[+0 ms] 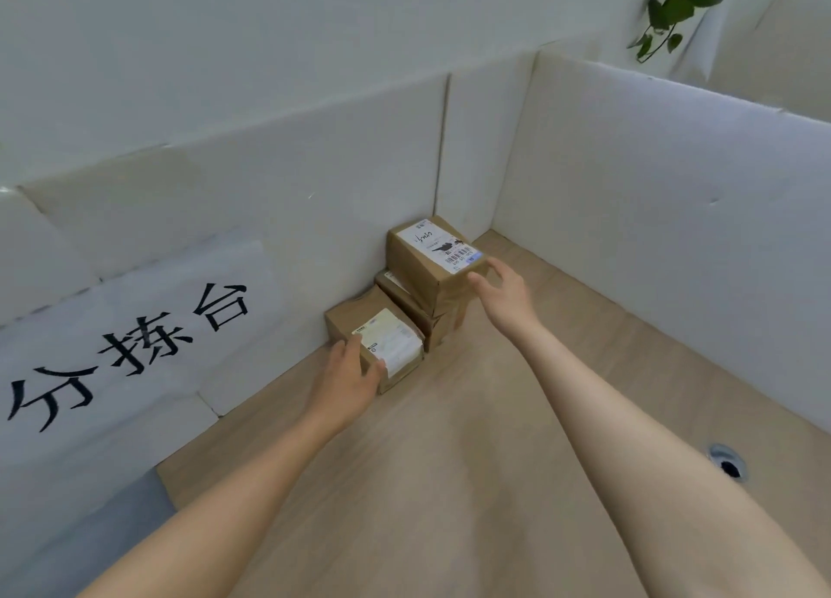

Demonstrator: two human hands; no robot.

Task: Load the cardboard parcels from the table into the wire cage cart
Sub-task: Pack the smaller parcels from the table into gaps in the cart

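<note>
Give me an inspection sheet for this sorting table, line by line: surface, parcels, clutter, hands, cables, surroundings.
Surface: light wooden tabletop, round metal-rimmed hole at its right.
Job's things: three brown cardboard parcels in the far corner: barcode-labelled top parcel stacked on a middle parcel, low white-labelled parcel beside them. The wire cage cart is not in view.
Clutter: nothing seen.
Hands: left hand grips the low parcel's near corner; right hand, fingers spread, is at the top parcel's near corner.
Cables: nothing seen.
Surroundings: white panel walls, white sign with black characters, green leafy plant.
</note>
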